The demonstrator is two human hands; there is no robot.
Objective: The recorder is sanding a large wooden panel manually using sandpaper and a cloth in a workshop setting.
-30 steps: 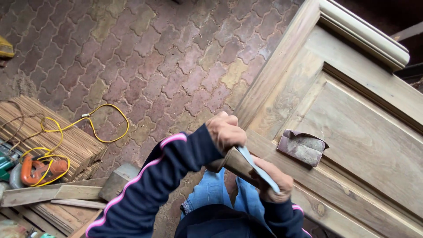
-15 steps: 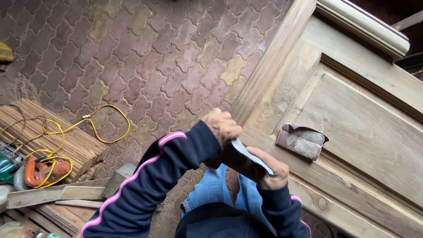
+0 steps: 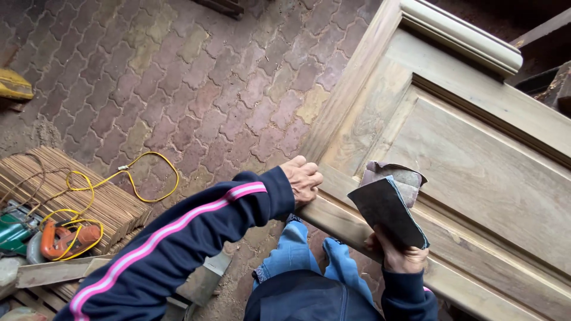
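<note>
At the near rail of the wooden door panel (image 3: pixel 476 172): right hand (image 3: pixel 397 254) pinching a dark sheet of sandpaper (image 3: pixel 388 209), held upright off the wood. Just behind, a crumpled sandpaper piece (image 3: pixel 397 176) lying on the panel. Left hand (image 3: pixel 303 178) closed over the panel's left edge. Farther left, on paving: yellow cable (image 3: pixel 137 184), orange power tool (image 3: pixel 62 238).

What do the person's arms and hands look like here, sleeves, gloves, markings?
Both hands are bare: no gloves, and no rings or watch that I can make out. The left hand comes out of a dark navy track-jacket sleeve with a pink-and-white stripe along its length and a plain cuff. The right hand has the same navy sleeve; only a sliver of pink shows near its cuff.
</note>
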